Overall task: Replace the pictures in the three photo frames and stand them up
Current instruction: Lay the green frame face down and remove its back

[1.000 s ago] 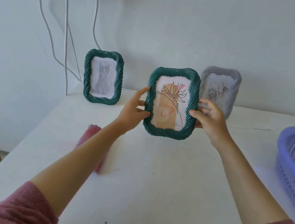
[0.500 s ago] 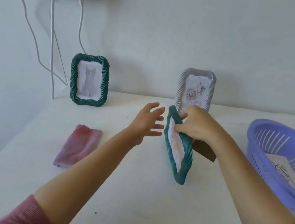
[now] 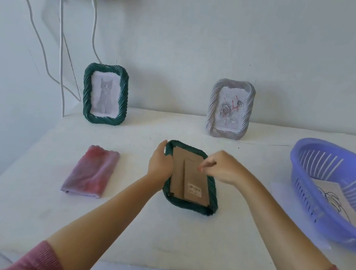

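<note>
left hand [image 3: 160, 164] grips face-down green frame [image 3: 188, 205] (right hand [image 3: 223, 166] above).

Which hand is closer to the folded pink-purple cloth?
Left. The left hand holds the left edge of the face-down green ribbed frame, right of the folded pink-purple cloth; the right hand is farther right, over the frame's cardboard back.

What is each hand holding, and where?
The left hand grips the face-down green ribbed photo frame by its left rim; whether the right hand holds anything cannot be told.
</note>
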`<action>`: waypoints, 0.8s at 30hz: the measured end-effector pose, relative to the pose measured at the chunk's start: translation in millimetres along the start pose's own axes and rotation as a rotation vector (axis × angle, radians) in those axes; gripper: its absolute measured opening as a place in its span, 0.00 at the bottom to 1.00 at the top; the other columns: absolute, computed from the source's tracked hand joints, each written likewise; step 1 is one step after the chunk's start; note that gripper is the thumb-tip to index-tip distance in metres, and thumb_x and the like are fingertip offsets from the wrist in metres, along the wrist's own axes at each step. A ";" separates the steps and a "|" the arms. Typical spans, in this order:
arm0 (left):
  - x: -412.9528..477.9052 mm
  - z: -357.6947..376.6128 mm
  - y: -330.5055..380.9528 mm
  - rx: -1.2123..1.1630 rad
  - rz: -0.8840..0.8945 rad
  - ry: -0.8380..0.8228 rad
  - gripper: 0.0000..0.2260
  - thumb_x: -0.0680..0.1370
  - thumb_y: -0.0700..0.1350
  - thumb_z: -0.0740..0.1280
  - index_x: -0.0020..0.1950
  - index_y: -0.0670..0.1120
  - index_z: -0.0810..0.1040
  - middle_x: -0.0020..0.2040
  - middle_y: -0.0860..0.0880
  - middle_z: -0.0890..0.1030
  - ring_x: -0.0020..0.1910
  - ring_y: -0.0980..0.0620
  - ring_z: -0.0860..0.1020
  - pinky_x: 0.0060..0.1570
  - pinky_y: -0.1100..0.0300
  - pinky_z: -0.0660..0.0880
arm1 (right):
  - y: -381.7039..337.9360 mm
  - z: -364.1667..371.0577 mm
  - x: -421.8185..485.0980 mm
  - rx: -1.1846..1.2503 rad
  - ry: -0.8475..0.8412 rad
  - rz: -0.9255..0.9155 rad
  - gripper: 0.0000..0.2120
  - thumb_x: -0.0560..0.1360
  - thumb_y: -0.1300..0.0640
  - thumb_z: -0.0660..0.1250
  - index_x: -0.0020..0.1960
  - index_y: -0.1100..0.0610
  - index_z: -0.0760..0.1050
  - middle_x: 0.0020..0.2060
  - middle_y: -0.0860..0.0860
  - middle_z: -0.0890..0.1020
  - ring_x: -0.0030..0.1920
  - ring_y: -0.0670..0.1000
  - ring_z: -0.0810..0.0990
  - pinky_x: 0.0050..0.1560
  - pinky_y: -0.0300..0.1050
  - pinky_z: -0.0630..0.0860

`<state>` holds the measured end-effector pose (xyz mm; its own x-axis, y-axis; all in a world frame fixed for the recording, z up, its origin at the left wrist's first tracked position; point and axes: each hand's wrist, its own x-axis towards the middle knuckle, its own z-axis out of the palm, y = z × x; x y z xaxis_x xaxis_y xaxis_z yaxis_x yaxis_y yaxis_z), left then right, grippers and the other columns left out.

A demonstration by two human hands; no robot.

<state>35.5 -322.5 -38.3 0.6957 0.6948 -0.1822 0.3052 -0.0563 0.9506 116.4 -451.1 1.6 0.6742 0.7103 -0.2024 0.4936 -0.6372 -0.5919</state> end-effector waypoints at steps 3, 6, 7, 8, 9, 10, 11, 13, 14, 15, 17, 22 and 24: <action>-2.4 3.6 -12.9 0.126 0.038 0.041 0.19 0.78 0.33 0.50 0.61 0.53 0.67 0.53 0.51 0.71 0.40 0.54 0.72 0.38 0.62 0.68 | 17.5 21.1 3.3 0.017 -0.007 -0.013 0.13 0.71 0.58 0.71 0.55 0.54 0.80 0.39 0.42 0.76 0.38 0.41 0.72 0.38 0.36 0.67; 4.3 4.4 -26.8 0.283 0.049 0.046 0.16 0.75 0.34 0.50 0.56 0.46 0.72 0.55 0.45 0.77 0.48 0.45 0.75 0.45 0.55 0.75 | 29.6 33.4 7.4 0.012 0.054 -0.004 0.13 0.69 0.56 0.72 0.53 0.52 0.78 0.32 0.40 0.66 0.33 0.41 0.67 0.32 0.38 0.61; 7.8 4.0 -29.6 0.343 0.066 0.037 0.17 0.74 0.34 0.51 0.57 0.45 0.73 0.56 0.42 0.78 0.53 0.40 0.75 0.50 0.49 0.76 | 32.1 36.5 8.4 0.008 0.059 -0.009 0.12 0.69 0.55 0.72 0.52 0.51 0.78 0.32 0.40 0.67 0.35 0.43 0.69 0.32 0.38 0.62; 10.4 3.1 -31.2 0.403 0.084 0.027 0.18 0.74 0.34 0.53 0.60 0.44 0.73 0.58 0.41 0.77 0.58 0.39 0.73 0.56 0.47 0.75 | 33.9 38.7 9.4 0.007 0.059 -0.014 0.11 0.69 0.55 0.72 0.51 0.50 0.78 0.32 0.40 0.68 0.37 0.46 0.71 0.33 0.39 0.63; 12.5 1.8 -31.5 0.451 0.093 0.019 0.19 0.75 0.35 0.55 0.65 0.43 0.71 0.63 0.41 0.74 0.62 0.39 0.71 0.61 0.48 0.72 | 35.2 39.8 10.0 0.009 0.054 -0.020 0.11 0.68 0.55 0.73 0.49 0.49 0.78 0.32 0.41 0.69 0.39 0.48 0.72 0.34 0.40 0.64; 14.5 -0.2 -31.0 0.478 0.093 0.019 0.20 0.76 0.35 0.56 0.69 0.42 0.68 0.66 0.41 0.71 0.65 0.41 0.70 0.63 0.51 0.70 | 36.0 39.4 10.5 0.015 0.041 -0.027 0.10 0.68 0.55 0.73 0.49 0.49 0.77 0.32 0.42 0.70 0.39 0.49 0.73 0.34 0.40 0.65; 17.7 -2.5 -30.6 0.485 0.099 0.025 0.21 0.77 0.36 0.57 0.71 0.42 0.67 0.68 0.41 0.69 0.66 0.42 0.69 0.62 0.55 0.68 | 36.5 37.2 11.3 0.030 0.026 -0.041 0.09 0.69 0.55 0.72 0.48 0.50 0.78 0.32 0.43 0.71 0.39 0.48 0.73 0.35 0.40 0.66; 24.9 -5.9 -28.2 0.486 0.133 0.034 0.18 0.79 0.39 0.58 0.69 0.43 0.69 0.67 0.41 0.69 0.63 0.45 0.72 0.55 0.60 0.68 | 38.5 27.6 15.5 0.101 0.041 -0.070 0.08 0.70 0.57 0.71 0.49 0.54 0.80 0.33 0.42 0.72 0.38 0.46 0.72 0.36 0.38 0.67; 29.1 -7.1 -27.6 0.493 0.156 0.025 0.17 0.79 0.40 0.58 0.68 0.44 0.71 0.66 0.41 0.71 0.61 0.45 0.73 0.53 0.62 0.67 | 40.4 22.0 20.0 0.133 0.091 -0.075 0.07 0.71 0.58 0.69 0.49 0.55 0.81 0.33 0.42 0.73 0.38 0.45 0.72 0.37 0.36 0.67; 33.5 -8.0 -27.0 0.501 0.182 0.011 0.15 0.79 0.41 0.59 0.65 0.44 0.74 0.64 0.42 0.73 0.60 0.46 0.73 0.52 0.62 0.66 | 43.4 16.7 26.1 0.147 0.158 -0.069 0.07 0.72 0.59 0.68 0.48 0.55 0.82 0.32 0.43 0.73 0.37 0.44 0.72 0.36 0.35 0.67; 41.5 -9.5 -25.2 0.500 0.209 -0.018 0.12 0.79 0.41 0.60 0.61 0.44 0.77 0.60 0.43 0.77 0.56 0.47 0.75 0.51 0.61 0.68 | 51.2 8.9 41.1 0.134 0.281 -0.043 0.07 0.73 0.60 0.66 0.48 0.56 0.82 0.31 0.46 0.74 0.37 0.47 0.74 0.37 0.39 0.69; 58.9 -12.6 -22.4 0.521 0.255 -0.042 0.08 0.78 0.44 0.64 0.53 0.45 0.80 0.53 0.48 0.81 0.45 0.53 0.75 0.45 0.62 0.69 | 68.3 8.7 67.9 0.050 0.269 -0.139 0.08 0.73 0.63 0.66 0.50 0.60 0.81 0.42 0.51 0.75 0.37 0.44 0.72 0.44 0.41 0.67; 64.6 -13.5 -22.5 0.534 0.268 -0.062 0.07 0.77 0.44 0.66 0.52 0.46 0.80 0.50 0.50 0.81 0.42 0.53 0.75 0.42 0.62 0.69 | 71.1 10.5 73.0 0.057 0.258 -0.196 0.06 0.73 0.63 0.67 0.47 0.61 0.82 0.40 0.49 0.75 0.34 0.41 0.69 0.42 0.39 0.67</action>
<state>64.8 -266.6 -68.1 0.8252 0.5646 0.0175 0.3870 -0.5876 0.7106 195.0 -441.4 -63.5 0.6895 0.7144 0.1198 0.6016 -0.4726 -0.6440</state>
